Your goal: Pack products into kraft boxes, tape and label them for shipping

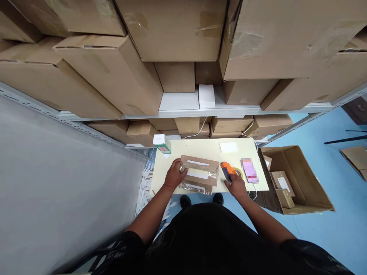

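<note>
My left hand (174, 175) grips the left edge of a flat cardboard box (213, 168), its thumb lying over the top. Clear shiny tape and white strips run across the cardboard, and another taped piece of cardboard (208, 188) shows under its near edge. To the right, my right hand (237, 187) is on the near end of an orange tape dispenser (226, 165) with a dark blue part, thumb and fingers either side of it. The palm hides part of the grip. A yellow tape roll (239, 172) lies close to those fingers.
A pale table (197, 144) carries a green-and-white small box (162, 143), white paper (228, 147) and a pink-screened phone (249, 170) with a cable. Shelving (183, 113) full of cartons overhangs the back. An open carton (306, 179) holding parcels stands right; paper scraps (145, 187) litter the left floor.
</note>
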`<state>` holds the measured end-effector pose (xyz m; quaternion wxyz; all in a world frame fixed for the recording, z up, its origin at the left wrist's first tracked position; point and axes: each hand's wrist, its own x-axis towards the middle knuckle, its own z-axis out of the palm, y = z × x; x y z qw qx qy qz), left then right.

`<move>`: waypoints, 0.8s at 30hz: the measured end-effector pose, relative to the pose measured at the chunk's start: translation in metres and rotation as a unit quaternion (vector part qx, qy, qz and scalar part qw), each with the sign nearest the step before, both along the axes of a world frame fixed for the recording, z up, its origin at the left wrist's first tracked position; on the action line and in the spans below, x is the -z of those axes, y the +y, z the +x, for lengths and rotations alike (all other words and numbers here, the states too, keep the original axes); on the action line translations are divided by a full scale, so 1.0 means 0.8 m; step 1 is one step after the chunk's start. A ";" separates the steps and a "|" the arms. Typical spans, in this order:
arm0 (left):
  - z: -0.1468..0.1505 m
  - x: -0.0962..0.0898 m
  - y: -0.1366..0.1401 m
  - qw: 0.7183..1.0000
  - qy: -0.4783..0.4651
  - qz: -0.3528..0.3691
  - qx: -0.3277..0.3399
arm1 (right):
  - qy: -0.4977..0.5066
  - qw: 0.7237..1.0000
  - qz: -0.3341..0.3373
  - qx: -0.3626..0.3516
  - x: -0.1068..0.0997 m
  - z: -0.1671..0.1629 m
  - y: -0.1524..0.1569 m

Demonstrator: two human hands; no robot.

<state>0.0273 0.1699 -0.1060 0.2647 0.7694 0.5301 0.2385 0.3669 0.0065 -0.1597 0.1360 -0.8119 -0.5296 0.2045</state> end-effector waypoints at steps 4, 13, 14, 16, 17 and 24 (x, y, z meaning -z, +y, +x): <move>0.001 0.008 -0.008 1.000 -0.020 -0.002 -0.009 | -0.040 0.997 -0.060 0.035 0.025 -0.008 0.019; 0.004 0.001 -0.015 1.000 -0.001 0.025 0.012 | 0.089 0.993 -0.041 0.059 -0.028 0.029 0.029; 0.004 -0.001 -0.015 0.999 0.011 0.035 0.010 | 0.124 0.989 -0.024 0.079 -0.046 0.036 0.026; 0.006 -0.002 -0.016 0.998 0.029 0.059 0.013 | 0.207 0.969 0.030 0.131 -0.086 0.043 0.025; 0.007 -0.002 -0.017 0.997 0.037 0.072 0.021 | 0.248 0.955 0.066 0.149 -0.107 0.041 0.028; 0.015 -0.005 -0.019 0.975 0.111 0.126 0.143 | 0.433 0.889 0.129 0.070 -0.193 -0.076 0.103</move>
